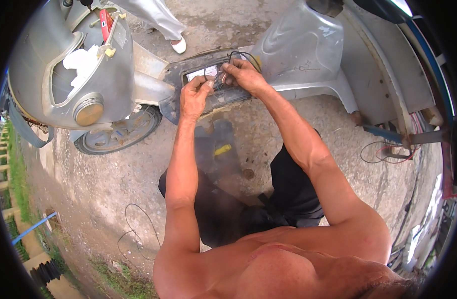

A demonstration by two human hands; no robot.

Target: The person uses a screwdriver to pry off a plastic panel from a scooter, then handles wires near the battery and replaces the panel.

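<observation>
At the top centre, my hands are together over an open compartment [200, 72] in a grey scooter's dark floorboard, with a pale item inside. My left hand [197, 95] pinches thin dark wires [205, 70] at the left of the opening. My right hand [242, 75], just right of it, has its fingers closed on the wires, some looping above it. Part of the bundle is hidden by my fingers. The scooter's grey body [117, 89] with an open bucket and wheel is at the left; a grey curved panel [300, 55] rises at the right.
Someone's white-clad leg [161, 25] and white shoe stand beyond the scooter. A red box [106, 25] sits in the bucket. A dark plate [208, 137] with a yellow piece [222, 150] lies below my hands. Loose cables [388, 152] are at the right, another [138, 234] at lower left.
</observation>
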